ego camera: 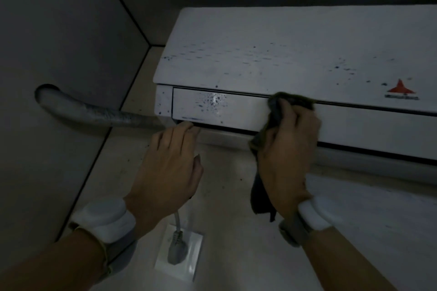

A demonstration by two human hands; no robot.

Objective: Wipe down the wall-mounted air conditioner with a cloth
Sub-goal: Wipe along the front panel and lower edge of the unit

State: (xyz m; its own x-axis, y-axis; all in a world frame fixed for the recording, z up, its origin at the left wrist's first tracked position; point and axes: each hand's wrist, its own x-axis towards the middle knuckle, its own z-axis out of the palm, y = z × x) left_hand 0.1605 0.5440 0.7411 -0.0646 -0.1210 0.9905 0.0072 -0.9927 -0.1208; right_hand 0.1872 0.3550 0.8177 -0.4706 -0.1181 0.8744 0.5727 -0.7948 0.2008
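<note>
A white wall-mounted air conditioner (272, 49) fills the upper right, its front speckled with dark spots and droplets, a red logo near its right end. My right hand (288, 149) presses a dark cloth (275, 111) against the louvre flap (236, 111) near the seam below the front panel; a tail of cloth hangs down past my wrist. My left hand (170, 163) is flat, fingers together, with its fingertips at the lower left edge of the flap. It holds nothing.
A grey wrapped pipe (82, 111) runs from a hole in the left wall to the unit's left end. Below my left hand a grey plug (176, 248) sits in a white wall socket (189, 264). The room corner lies to the left.
</note>
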